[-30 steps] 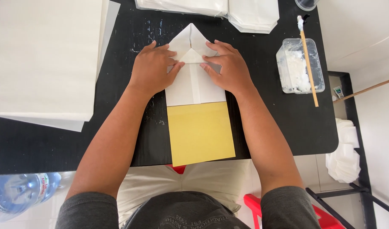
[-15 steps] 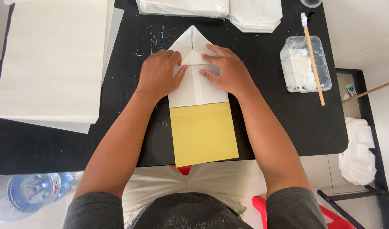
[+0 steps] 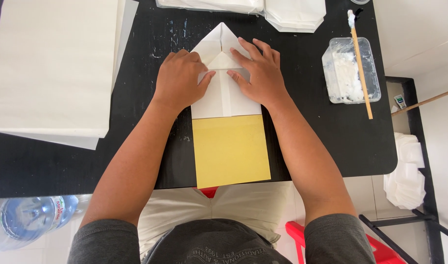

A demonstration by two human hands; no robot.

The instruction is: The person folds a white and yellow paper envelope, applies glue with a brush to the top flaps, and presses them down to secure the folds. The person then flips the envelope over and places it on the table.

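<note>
On black table [image 3: 321,142], left hand [image 3: 179,80] and right hand [image 3: 259,73], fingers flat, pressing folded white paper [image 3: 224,98], grasping nothing

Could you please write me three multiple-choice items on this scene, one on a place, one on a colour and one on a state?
1. Where does the brush lie?
A. across the clear plastic tub of white paste
B. on the yellow card
C. on the stack of white sheets

2. What colour is the card below the folded white paper?
A. red
B. yellow
C. blue

3. How do the hands meet the folded white paper?
A. both lifted clear
B. only the left touches
C. both press flat on it

Answers: 1 A, its handle crosses the tub. 2 B, the card is yellow. 3 C, the left hand and right hand lie on the paper.
</note>
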